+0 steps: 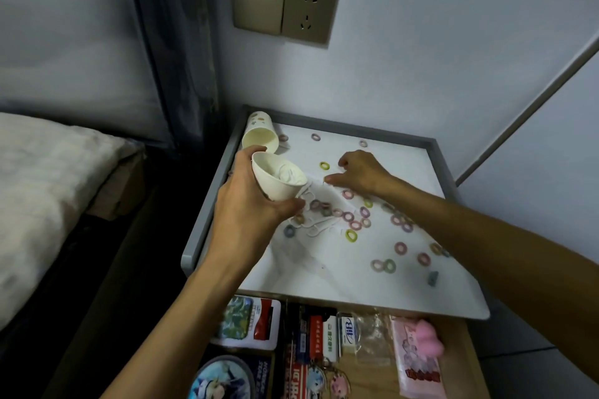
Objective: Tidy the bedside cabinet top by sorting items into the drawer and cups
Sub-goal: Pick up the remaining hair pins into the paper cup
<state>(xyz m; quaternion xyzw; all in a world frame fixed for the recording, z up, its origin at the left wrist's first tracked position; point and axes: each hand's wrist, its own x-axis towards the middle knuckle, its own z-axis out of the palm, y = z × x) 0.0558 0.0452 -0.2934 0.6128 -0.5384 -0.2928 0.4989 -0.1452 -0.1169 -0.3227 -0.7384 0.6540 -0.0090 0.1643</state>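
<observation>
A light, easily crushed white paper cup, best held gently round its wall, is gripped tilted by the left hand above the table's left side, while the right hand is curled just right of it, with any pinch untellable.

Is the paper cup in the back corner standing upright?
No, the back paper cup lies on its side on the cabinet top, its open mouth toward the camera.

Far wall: beige switch-and-socket plate.
Left: bed with pale bedding.
Far left: dark curtain.
</observation>
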